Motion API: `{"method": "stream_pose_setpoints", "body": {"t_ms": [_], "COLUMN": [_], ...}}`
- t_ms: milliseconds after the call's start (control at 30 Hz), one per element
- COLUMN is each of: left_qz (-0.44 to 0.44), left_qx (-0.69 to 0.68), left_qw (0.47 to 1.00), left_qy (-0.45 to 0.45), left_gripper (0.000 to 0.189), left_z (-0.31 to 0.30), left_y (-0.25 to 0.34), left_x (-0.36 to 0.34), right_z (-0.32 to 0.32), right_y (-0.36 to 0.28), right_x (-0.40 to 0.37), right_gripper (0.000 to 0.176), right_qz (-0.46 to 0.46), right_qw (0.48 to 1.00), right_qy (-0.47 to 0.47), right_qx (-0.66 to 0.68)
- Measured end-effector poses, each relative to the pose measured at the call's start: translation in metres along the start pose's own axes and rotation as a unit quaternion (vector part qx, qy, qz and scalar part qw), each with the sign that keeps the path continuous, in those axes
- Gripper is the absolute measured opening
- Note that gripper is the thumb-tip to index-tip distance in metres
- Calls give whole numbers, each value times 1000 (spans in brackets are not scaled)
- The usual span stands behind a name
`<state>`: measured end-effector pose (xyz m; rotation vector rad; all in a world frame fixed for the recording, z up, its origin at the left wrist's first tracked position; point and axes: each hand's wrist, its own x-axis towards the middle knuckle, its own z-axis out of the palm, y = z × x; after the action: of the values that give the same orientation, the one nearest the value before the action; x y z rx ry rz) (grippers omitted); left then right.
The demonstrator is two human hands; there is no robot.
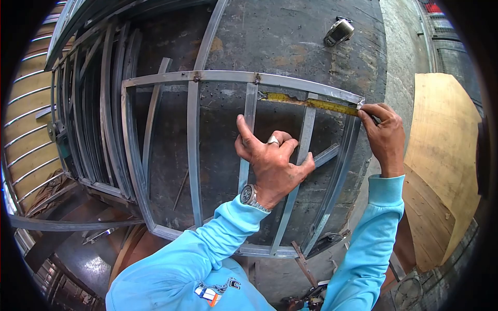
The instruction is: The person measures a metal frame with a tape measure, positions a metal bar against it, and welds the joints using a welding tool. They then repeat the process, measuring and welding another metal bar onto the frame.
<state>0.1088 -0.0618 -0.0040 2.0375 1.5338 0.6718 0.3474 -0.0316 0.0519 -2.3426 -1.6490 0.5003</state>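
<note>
A welded metal frame (223, 76) with several upright bars lies on a dark flat surface. Along the inside of its top bar runs a yellow tape measure (311, 103), stretched from near a weld to the right corner. My right hand (385, 132) pinches the tape's right end at that corner. Over the middle bars is my left hand (272, 160), empty, its fingers apart, with a ring and a wristwatch (249, 195). A loose-looking bar (308, 122) passes beneath the tape, and a short diagonal piece (327, 155) lies to its right.
A silver and black object (339, 32) sits on the dark surface at the top. Several more metal frames (106, 103) are stacked at the left. Plywood (441, 155) lies at the right. A curved metal bar (72, 225) crosses the lower left.
</note>
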Motion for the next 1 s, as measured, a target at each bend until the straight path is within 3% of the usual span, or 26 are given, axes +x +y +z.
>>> {"method": "stream_pose_setpoints", "body": {"t_ms": [1000], "left_qz": [-4], "left_qx": [-12], "left_qw": [1000], "left_qy": [-19], "left_gripper": [33], "left_z": [-4], "left_y": [1], "left_x": [2], "right_z": [4], "right_y": [4], "right_x": [-4], "right_gripper": [11], "right_qz": [-48], "right_qw": [998], "right_qy": [28], "right_qx": [11]}}
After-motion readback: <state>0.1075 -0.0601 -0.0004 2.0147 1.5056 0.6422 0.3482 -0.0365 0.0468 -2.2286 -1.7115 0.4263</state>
